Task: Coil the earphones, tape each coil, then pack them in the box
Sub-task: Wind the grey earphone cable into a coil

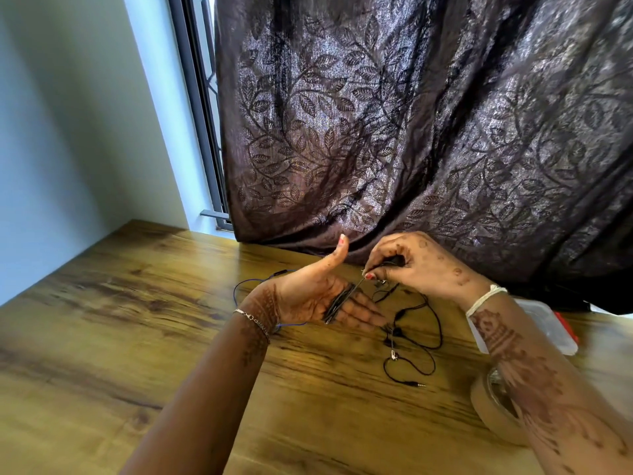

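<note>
Earphones are what we find at the middle of the scene, so we name them first and then work down by size. We see a dark curtain (411,114) with a leaf pattern hanging behind, its hem reaching the wooden table (137,337). At the table's right edge we see a clear plastic box (551,323) with a red part, half hidden by the right forearm, and nearer us a roll of brown tape (486,409), also partly covered by that arm. Our left hand (315,296) is held palm up above the table, fingers straight and together, thumb raised. The black earphones (339,303) are wound in several turns around those straight fingers. Our right hand (411,265) is just beside it, thumb and forefinger pinched on the cord where it leaves the coil. A loose black cord (433,323) lies in loops on the table below the right hand, ending in a jack plug (419,384); we cannot tell whether it belongs to the same set. A thin blue cable (239,286) shows behind the left wrist.
</note>
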